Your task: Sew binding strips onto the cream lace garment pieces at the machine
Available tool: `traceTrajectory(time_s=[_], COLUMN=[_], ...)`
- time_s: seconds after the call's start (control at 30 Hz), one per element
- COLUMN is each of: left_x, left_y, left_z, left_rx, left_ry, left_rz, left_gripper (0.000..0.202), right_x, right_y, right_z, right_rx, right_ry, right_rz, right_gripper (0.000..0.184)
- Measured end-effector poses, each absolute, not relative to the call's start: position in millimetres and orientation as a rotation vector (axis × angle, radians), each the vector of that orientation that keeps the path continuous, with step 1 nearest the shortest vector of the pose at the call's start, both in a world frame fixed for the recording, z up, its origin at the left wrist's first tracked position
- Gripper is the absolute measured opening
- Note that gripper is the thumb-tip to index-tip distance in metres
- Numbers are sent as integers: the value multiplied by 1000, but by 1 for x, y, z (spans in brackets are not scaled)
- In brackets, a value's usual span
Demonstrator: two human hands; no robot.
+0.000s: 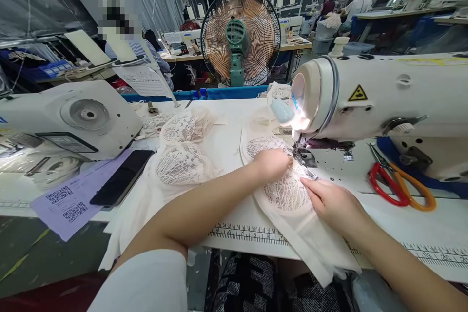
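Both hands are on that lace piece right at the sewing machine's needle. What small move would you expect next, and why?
Likely a short feed of the lace piece away from the person, under the presser foot. The left hand rests on the lace just left of the foot, the right hand steadies its edge just in front, and the sewing machine lamp lights that spot.

JUKI on the far machine (187, 35), ruler (248, 232) shows 5–9, warning triangle (357, 93) on the near machine (387, 95).
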State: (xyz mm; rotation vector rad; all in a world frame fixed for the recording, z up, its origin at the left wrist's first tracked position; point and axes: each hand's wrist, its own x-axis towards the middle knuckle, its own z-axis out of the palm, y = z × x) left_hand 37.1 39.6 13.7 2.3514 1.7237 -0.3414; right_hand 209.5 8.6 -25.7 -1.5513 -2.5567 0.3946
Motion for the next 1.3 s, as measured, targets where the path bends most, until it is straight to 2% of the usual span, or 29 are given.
traceTrajectory(time_s=[0.47,0.83,1.03,1.2,1.23,1.3], left_x=[36,30,26,18,17,14], left_y=[46,57,52,22,15,5], left_z=[13,11,12,11,12,14], left_rx=[2310,2320,2373,2569,2588,2541], left_ry=[1712,1717,1741,1735,1717,1678], left_rz=[-350,-347,-262,-16,-26,-143], left_gripper=[55,61,46,35,38,62], right_x=[207,199,209,232,235,239], right_y=[12,17,8,-5,-7,-9], right_z=[-24,-15,-15,-23,-25,-28], right_rx=[-1596,-1693,-1638,-1377,-1339,-1306], right_ry=[-2603,-2634,-2650,-2667,-2674,-2680], right_rz=[379,369,238,212,226,244], right_gripper=[34,35,35,34,33,34])
